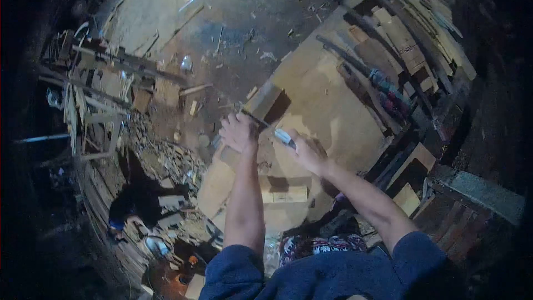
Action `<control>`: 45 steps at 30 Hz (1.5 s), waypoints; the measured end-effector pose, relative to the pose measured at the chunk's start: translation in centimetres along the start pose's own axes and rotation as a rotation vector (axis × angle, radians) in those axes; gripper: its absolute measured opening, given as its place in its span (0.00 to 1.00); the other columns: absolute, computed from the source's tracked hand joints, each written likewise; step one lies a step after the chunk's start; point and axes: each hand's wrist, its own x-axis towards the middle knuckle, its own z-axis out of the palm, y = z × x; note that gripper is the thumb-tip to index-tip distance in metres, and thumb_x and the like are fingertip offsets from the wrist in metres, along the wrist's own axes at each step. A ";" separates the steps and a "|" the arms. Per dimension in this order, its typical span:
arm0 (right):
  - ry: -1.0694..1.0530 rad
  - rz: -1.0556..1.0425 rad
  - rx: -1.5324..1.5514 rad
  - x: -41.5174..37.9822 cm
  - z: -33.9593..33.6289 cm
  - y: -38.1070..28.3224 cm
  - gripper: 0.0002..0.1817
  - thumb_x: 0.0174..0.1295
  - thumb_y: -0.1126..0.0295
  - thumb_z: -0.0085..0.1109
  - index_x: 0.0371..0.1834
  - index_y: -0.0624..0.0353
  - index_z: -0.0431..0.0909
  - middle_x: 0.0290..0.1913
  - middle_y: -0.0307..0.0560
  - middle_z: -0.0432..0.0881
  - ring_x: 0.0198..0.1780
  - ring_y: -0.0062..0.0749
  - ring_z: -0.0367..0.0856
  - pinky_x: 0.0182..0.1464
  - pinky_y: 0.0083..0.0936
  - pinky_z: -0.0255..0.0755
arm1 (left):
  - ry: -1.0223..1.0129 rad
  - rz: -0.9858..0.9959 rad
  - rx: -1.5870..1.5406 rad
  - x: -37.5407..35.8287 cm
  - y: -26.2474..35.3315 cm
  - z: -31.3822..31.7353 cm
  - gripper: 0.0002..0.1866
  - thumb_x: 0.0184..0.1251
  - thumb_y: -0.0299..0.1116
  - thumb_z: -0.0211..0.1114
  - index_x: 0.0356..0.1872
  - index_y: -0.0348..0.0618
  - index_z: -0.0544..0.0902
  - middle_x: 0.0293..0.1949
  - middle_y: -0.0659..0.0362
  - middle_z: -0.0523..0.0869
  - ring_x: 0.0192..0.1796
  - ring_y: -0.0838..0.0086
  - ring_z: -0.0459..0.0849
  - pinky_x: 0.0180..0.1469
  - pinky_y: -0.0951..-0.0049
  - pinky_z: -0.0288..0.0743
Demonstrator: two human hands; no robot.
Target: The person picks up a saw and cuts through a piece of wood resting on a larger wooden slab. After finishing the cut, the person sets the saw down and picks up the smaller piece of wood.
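My left hand [240, 132] is pressed with bent fingers against the near end of a wooden block [264, 100], which lies at the edge of a broad wooden work surface. My right hand [310, 154] is closed around the pale blue and dark handle of a thin-bladed hand tool [284, 136]. A narrow dark line, which looks like its blade, runs from the handle across the block close to my left fingers. The exact kind of tool cannot be made out. Nearer to me, a short pale wooden block [285, 194] sits on the surface.
Long boards and strips [408, 44] are piled at the right. Wood offcuts [175, 161] litter the floor at the left, near a wooden frame [101, 136]. A grey beam [482, 191] juts in at the far right. Patterned cloth [338, 244] shows below my arms.
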 end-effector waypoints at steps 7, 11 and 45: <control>-0.006 -0.167 -0.152 1.1 0.4 -1.1 0.20 0.64 0.62 0.61 0.56 0.53 0.70 0.44 0.61 0.81 0.46 0.60 0.82 0.45 0.49 0.77 | -0.043 -0.008 0.016 0.4 -1.0 -0.7 0.21 0.74 0.48 0.47 0.41 0.47 0.84 0.43 0.52 0.83 0.46 0.51 0.80 0.47 0.49 0.72; 0.051 -0.170 -0.135 0.9 0.8 -2.1 0.19 0.64 0.64 0.61 0.56 0.54 0.69 0.43 0.63 0.81 0.47 0.62 0.81 0.45 0.50 0.76 | -0.076 -0.140 -0.022 0.9 -0.9 -0.5 0.20 0.73 0.47 0.47 0.40 0.47 0.85 0.42 0.52 0.83 0.45 0.51 0.81 0.47 0.50 0.72; 0.085 -0.143 -0.224 -7.4 -2.9 -1.2 0.14 0.66 0.62 0.63 0.45 0.61 0.74 0.32 0.65 0.82 0.39 0.64 0.82 0.38 0.51 0.74 | -0.021 -0.144 -0.090 0.9 -1.5 -0.3 0.14 0.61 0.41 0.55 0.40 0.47 0.84 0.46 0.53 0.82 0.47 0.55 0.79 0.49 0.54 0.71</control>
